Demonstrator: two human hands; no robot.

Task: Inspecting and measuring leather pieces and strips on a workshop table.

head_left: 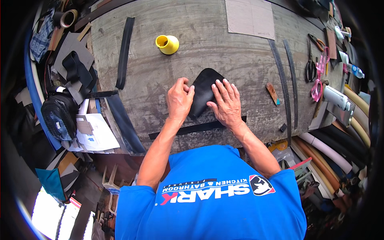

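On the worn workbench (152, 88) in front of me lies a black leather-like piece (205, 90) with rounded upper corners. My left hand (179, 101) is at its left edge, fingers curled in and the thumb against the edge. Flat across the right side rests my right hand (226, 103), its fingers stretched out and the thumb spread. A black strip (188, 129) runs crosswise under my wrists, near the bench's front edge. Beyond the piece, slightly left, sits a yellow cone-shaped container (170, 45) with a wide round mouth.
Dark strips lie at left (125, 54) and right (282, 80). A small blade-like tool (273, 94), black scissors (310, 68) and pliers (317, 41) are to the right. A grey sheet (251, 18) lies at the far side. Material rolls (326, 152) crowd the right; scraps and papers (98, 132) the left.
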